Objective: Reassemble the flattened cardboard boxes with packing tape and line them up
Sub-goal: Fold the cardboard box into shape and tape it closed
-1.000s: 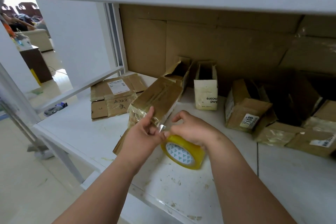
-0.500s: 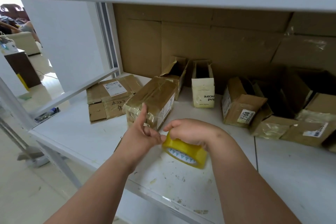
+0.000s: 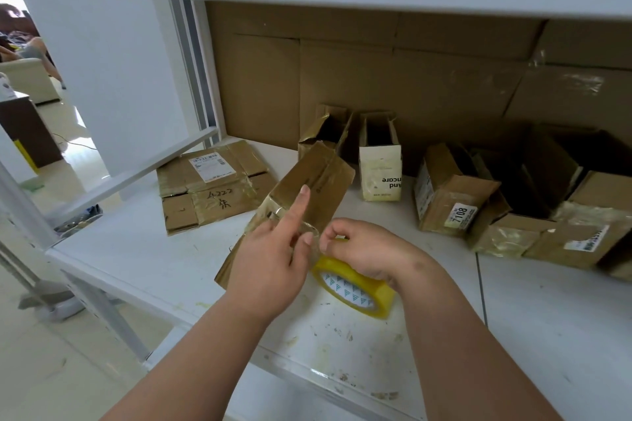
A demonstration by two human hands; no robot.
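The right hand [image 3: 362,249] clamps the tape roll [image 3: 355,287] against the tabletop [image 3: 136,249] while the left hand [image 3: 270,263], forefinger extended, pinches the tape end by the box [image 3: 307,188], probably to seal it.

A scuffed white shelf [image 3: 143,249] carries flattened cardboard [image 3: 212,186] at its left rear, a tape roll [image 3: 355,289] near the front edge, and opened boxes [image 3: 455,195] along the back.

We read "7108" on a white label on the brown box [image 3: 448,195] toward the shelf's back edge. The white box [image 3: 379,166] shows upside-down "and" and "ncare". The flattened box [image 3: 212,188] near the left edge bears handwritten "A222".
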